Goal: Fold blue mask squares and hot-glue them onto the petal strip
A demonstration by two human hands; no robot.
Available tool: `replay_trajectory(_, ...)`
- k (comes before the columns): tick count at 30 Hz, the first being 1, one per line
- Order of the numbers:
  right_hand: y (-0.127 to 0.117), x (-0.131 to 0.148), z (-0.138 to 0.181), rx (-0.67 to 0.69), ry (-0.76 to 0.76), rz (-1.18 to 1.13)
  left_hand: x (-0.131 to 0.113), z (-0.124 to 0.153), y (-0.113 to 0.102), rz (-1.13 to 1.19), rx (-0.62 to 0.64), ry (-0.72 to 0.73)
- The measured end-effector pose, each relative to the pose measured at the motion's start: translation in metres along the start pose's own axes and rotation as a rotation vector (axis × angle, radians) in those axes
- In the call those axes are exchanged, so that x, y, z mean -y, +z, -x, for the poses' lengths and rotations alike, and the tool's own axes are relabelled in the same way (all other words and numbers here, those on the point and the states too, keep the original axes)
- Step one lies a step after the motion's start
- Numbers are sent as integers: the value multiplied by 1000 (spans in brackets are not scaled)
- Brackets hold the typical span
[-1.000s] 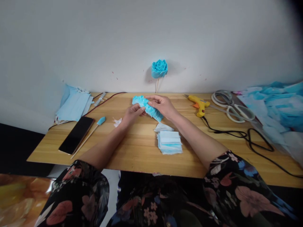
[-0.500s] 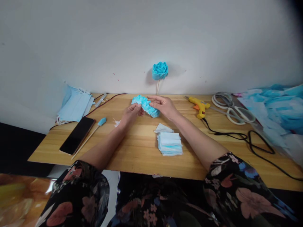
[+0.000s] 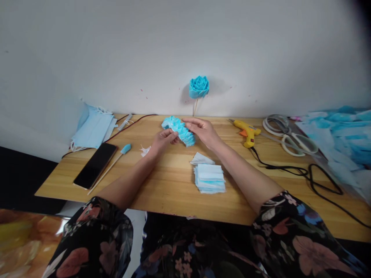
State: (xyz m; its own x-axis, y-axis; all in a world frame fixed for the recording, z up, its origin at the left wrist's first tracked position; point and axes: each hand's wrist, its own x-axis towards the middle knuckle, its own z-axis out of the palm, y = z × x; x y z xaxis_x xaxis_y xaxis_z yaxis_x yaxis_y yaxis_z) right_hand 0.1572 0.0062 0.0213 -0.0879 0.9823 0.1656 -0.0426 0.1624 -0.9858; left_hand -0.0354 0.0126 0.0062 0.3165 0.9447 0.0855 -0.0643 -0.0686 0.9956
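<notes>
Between my two hands is a gathered strip of blue folded petals (image 3: 181, 130), its pleats overlapping in a row. My left hand (image 3: 166, 139) pinches the lower left side of the strip between thumb and fingers. Around its right end my right hand (image 3: 201, 131) has fingers and thumb closed; part of that grip is hidden. Just below the hands lies a stack of cut white and light blue squares (image 3: 210, 178), with a folded white piece (image 3: 202, 158) at its upper edge. White scraps (image 3: 145, 151) rest beside my left wrist.
A finished-looking blue flower (image 3: 199, 87) stands on a stick by the wall. Leftward are face masks (image 3: 92, 127), a phone (image 3: 95, 166) and a blue-tipped stick (image 3: 109, 169). Rightward lie a yellow glue gun (image 3: 247, 132) with its cord, scissors (image 3: 300, 144), tape (image 3: 275, 124) and blue material (image 3: 344, 135).
The petal strip has turned slightly in my hands, its pleats now showing more distinctly. My left hand has shifted a little along its lower side. The whole view has moved slightly.
</notes>
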Motion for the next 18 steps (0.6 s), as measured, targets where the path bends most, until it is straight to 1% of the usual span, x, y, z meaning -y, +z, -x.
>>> replay_trajectory(2, -1, -1, -1, 62, 10, -23, 0, 0, 0, -10, 8, 1)
replay_trajectory(4, -1, -2, -1, 94, 2, -19, 0, 0, 0, -16, 30, 11)
replay_trajectory(10, 0, 1, 0, 83, -15, -16, 1, -1, -1, 12, 73, 35)
replay_trajectory(14, -5, 4, 0, 81, 40, -34, 4, -3, -3, 59, -1, 36)
replay_trajectory(16, -7, 3, 0, 116, 64, -49, 7, -4, -3, 93, -36, 30)
replay_trajectory(18, -7, 0, -1, 147, 70, -37, 9, -5, -3, 113, -38, 17)
